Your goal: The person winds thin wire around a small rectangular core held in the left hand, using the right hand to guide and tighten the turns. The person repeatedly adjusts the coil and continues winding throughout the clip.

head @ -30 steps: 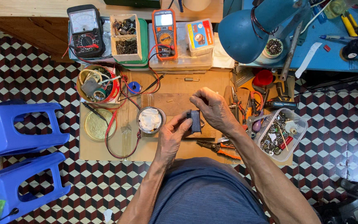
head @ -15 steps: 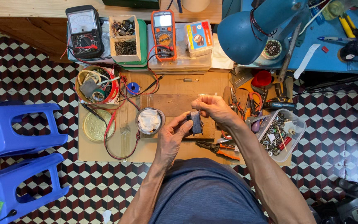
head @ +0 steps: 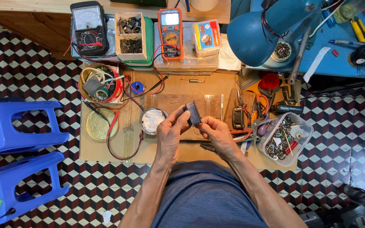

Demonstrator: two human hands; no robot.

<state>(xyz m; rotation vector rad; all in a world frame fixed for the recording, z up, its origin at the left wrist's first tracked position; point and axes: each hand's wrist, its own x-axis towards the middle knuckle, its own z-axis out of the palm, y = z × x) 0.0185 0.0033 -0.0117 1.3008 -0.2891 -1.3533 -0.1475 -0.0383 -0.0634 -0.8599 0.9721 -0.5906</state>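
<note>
Grey meter screen (head: 170, 18) beside a small, perhaps cardboard, blue-red-yellow box (head: 206, 38) at bench back

A small, flat, dark rectangular component with a bluish-grey ribbed face (head: 194, 113) is held up off the bench, tilted on edge with its long side running up and down. Its left edge lies against the left hand's fingertips (head: 185, 115); its lower right corner is pinched by the right hand's thumb and forefinger (head: 202, 123). Finer detail is too small to tell.
</note>
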